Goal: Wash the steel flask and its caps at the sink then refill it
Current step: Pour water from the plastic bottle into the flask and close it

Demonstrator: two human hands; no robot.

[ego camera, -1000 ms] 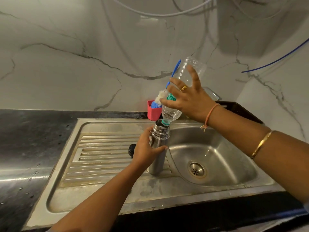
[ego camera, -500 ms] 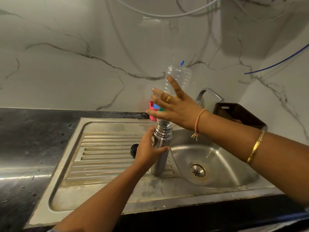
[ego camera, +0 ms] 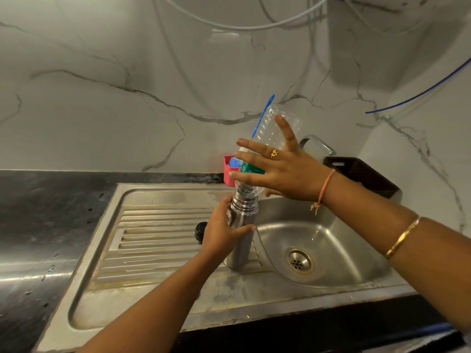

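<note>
I see the left hand reach in from the lower left and wrap around the upper body of the flask, thumb across the near side, fingers hidden behind it. The flask stands upright and uncapped on the drainboard, at the edge next to the sink.

The right hand comes in from the right, above the basin. It holds a clear bottle upside down and leaning right. Three fingers lie spread across the bottle's green label, the index finger points up along its side, and the thumb tucks beneath. The bottle's neck sits at the flask's mouth. I cannot tell whether water is flowing.

A black cap lies on the drainboard just left of the left hand, partly hidden by it. Behind the hands, against the marble wall, a red holder carries a blue-handled brush, and the bottle covers part of both. The tap shows over the right wrist, with a black basket beside it. Dark counter lies left of the sink.
</note>
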